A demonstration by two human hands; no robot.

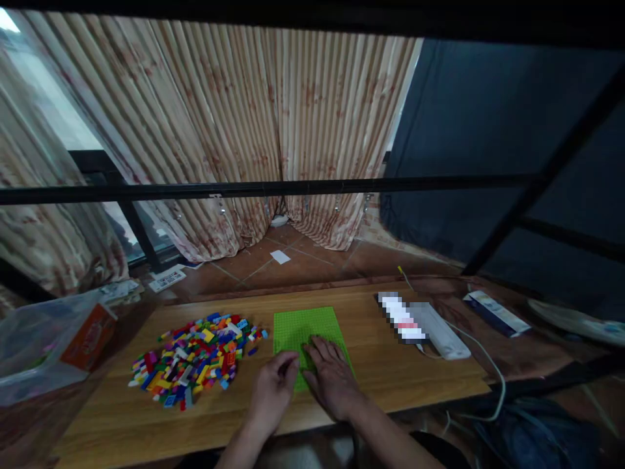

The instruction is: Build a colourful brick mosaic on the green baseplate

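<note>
A green studded baseplate (305, 322) lies on the wooden table in front of me. My right hand (331, 374) rests flat on its right part, fingers stretched toward the far edge. At the plate's near left edge is my left hand (274, 391), its fingers curled together in a loose fist. Whatever the left fingers hold, if anything, is hidden from view. Left of the plate spreads a pile of colourful toy bricks (195, 358), apart from both hands.
On the table's right side are a blurred-out phone (401, 318) and a white power strip (446, 339) with a cable. A clear plastic box (39, 345) with an orange packet (89, 337) stands at the left. A black metal bar (293, 189) crosses beyond the table (375, 384).
</note>
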